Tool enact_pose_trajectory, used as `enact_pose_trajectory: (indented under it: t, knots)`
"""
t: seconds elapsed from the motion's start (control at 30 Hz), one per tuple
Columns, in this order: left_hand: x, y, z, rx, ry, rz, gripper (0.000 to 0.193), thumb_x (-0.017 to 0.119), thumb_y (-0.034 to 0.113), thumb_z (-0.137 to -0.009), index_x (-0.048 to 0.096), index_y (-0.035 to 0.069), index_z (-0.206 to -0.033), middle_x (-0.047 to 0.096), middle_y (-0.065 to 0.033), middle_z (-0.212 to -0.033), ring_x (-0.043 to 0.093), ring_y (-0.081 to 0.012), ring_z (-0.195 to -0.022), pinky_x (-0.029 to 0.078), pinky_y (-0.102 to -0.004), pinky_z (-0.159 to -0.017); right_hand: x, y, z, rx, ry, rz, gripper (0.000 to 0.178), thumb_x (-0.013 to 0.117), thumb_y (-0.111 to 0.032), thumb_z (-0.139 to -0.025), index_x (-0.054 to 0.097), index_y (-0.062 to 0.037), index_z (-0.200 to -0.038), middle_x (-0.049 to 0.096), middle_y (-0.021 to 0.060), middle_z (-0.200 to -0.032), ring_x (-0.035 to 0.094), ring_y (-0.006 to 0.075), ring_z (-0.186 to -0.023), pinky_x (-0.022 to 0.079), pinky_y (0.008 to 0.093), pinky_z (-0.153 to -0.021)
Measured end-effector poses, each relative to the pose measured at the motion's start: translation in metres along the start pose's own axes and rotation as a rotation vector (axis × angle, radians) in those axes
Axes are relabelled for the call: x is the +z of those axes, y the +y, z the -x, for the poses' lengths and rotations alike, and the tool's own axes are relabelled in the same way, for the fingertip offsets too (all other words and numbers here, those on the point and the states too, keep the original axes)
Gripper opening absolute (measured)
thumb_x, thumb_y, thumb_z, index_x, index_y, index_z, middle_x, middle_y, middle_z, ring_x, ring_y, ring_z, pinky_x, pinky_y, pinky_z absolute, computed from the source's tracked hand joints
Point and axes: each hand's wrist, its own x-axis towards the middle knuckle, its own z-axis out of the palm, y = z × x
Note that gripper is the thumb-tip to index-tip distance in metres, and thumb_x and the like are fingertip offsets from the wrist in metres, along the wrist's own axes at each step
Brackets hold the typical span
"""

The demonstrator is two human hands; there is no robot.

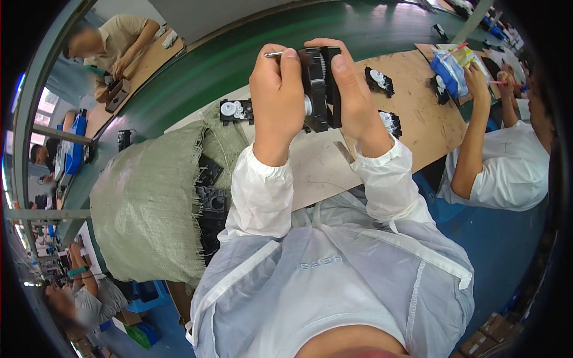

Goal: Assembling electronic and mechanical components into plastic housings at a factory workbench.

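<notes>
Above the table edge, I hold a black plastic gear housing [314, 89] upright between my two hands. My left hand [276, 98] is closed on its left side, thumb on top. A short metal rod [273, 54] sticks out beside that thumb; whether it belongs to the housing cannot be told. My right hand [357, 98] grips the other side, its thumb pressed on a black part. Toothed edges show along the housing's upper middle, and a whitish round piece peeps out near my left fingers. Just left of my left hand lies a black unit with white gears [235, 111].
A green-grey woven sack [152, 203] with black plastic parts [213, 200] stands at my left. More geared units [379, 82] lie on the brown board [418, 119] at right. A co-worker [498, 158] handles a blue bag [449, 73]. A green conveyor belt [209, 62] runs behind.
</notes>
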Motion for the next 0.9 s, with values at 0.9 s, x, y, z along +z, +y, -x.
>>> enact_pose_trajectory:
  t: [0.9]
  knots:
    - [-0.059,-0.035,0.013,0.043,-0.093,-0.072,0.049,0.073,0.013,-0.08,0.057,-0.011,-0.12,0.069,-0.0196,-0.094,0.066,-0.0231,-0.079,0.054,-0.0301,-0.072,-0.009,0.029,-0.058,0.25,-0.296,-0.561,0.033,0.06,-0.009,-0.097,0.06,0.0054,-0.127,0.069,0.0187,-0.11,0.069,0.0223,-0.089,0.056,0.0306,-0.085]
